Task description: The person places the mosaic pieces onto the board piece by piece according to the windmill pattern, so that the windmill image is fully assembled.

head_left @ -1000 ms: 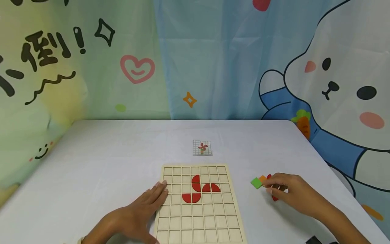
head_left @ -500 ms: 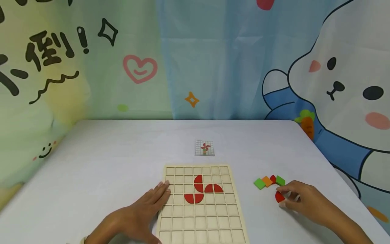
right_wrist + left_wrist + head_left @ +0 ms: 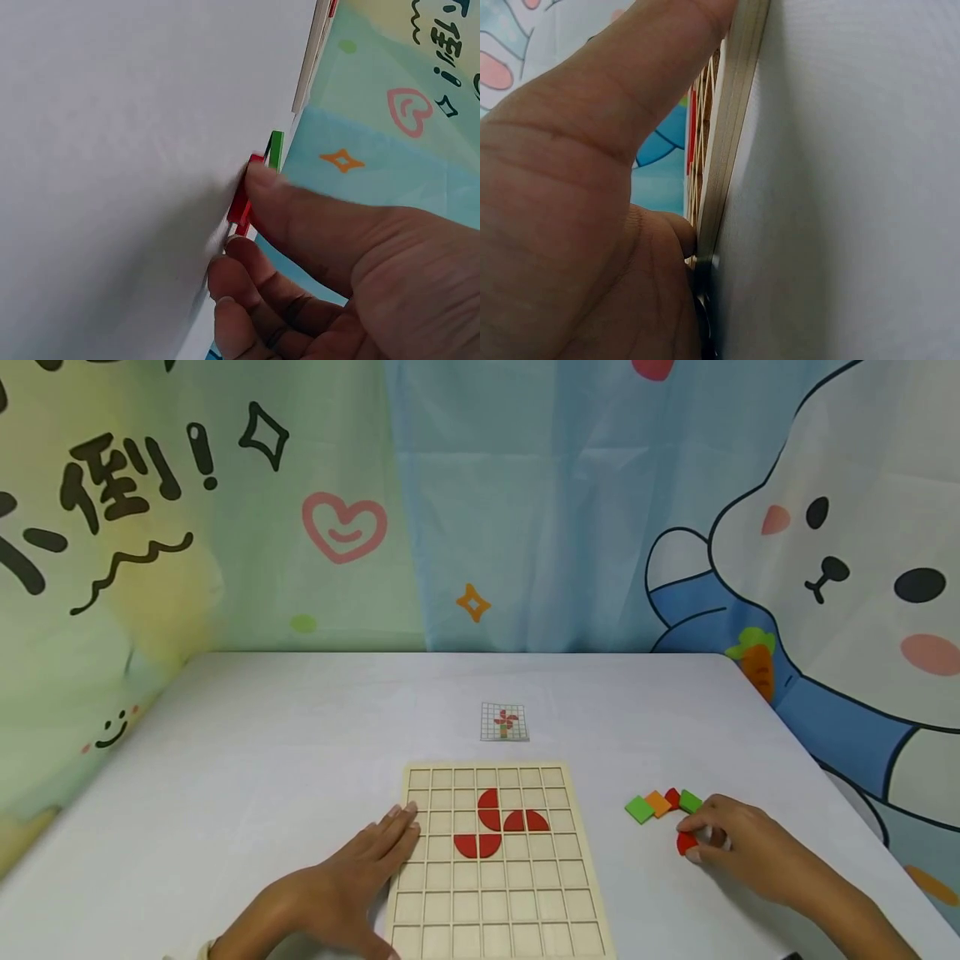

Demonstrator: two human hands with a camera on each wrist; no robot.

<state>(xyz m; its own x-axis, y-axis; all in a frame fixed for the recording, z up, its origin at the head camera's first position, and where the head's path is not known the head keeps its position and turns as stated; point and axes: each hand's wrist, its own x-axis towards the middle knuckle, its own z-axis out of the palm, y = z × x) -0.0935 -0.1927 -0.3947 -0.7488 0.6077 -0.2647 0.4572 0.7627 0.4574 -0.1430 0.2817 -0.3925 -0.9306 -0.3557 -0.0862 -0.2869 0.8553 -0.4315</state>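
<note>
My left hand rests along the left edge of a pale wooden grid board, fingers extended and thumb near the lower left corner. Red quarter-circle tiles sit in the board's upper cells, paired into half rounds, such as the red pair. To the right of the board, my right hand pinches a red quarter-circle tile between thumb and fingers. In the right wrist view this red tile stands edge-on at the thumb tip, close to the tabletop, with a green tile beyond it.
Just behind the right fingers lie a green tile, an orange tile, a red tile and another green tile in a row. A small pattern card lies beyond the board. A printed curtain hangs behind the white table.
My right hand has drawn back and right from the row of tiles with a red tile, uncovering a red and a green one. The left hand holds its place on the board.
</note>
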